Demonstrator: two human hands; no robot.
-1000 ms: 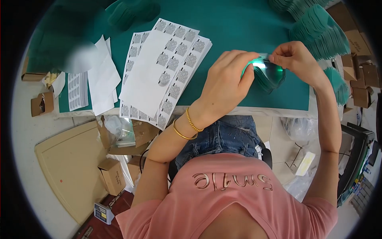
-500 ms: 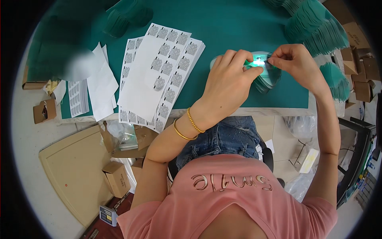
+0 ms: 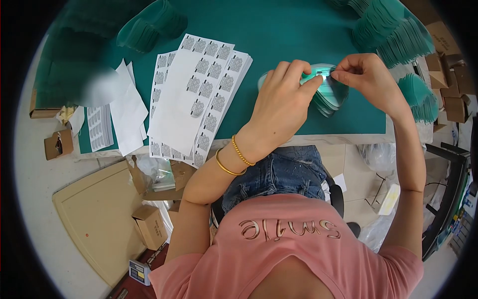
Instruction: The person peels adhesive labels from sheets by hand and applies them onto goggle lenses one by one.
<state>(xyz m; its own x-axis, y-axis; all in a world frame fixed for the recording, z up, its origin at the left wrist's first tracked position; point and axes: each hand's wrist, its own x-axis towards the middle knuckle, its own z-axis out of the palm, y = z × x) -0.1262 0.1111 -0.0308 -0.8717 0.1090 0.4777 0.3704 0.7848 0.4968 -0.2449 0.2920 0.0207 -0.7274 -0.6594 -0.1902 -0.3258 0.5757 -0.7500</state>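
Observation:
A small stack of clear, rounded plastic sheets [image 3: 329,102] lies near the front edge of the green table mat, with bright light reflecting off its top. My left hand [image 3: 284,94] rests over the left part of the stack, fingers bent and thumb stretched onto the top sheet; thumb and index tips are apart. From the right, my right hand [image 3: 366,79] reaches in with thumb and index pinched together at the upper right of the stack. Whatever lies between those fingertips is too small to make out. A small dark mark shows on the top sheet between my hands.
Printed label sheets [image 3: 211,94] lie left of my hands, beside blank white paper [image 3: 127,112]. Stacks of clear plastic sheets stand at the back left [image 3: 152,27] and right [image 3: 393,37]. Cardboard boxes [image 3: 450,89] line the right side.
My left thumb has moved up and left on the top sheet, nearer the index finger. My right hand keeps its pinch, shifted very slightly left. The whole view has shifted a little.

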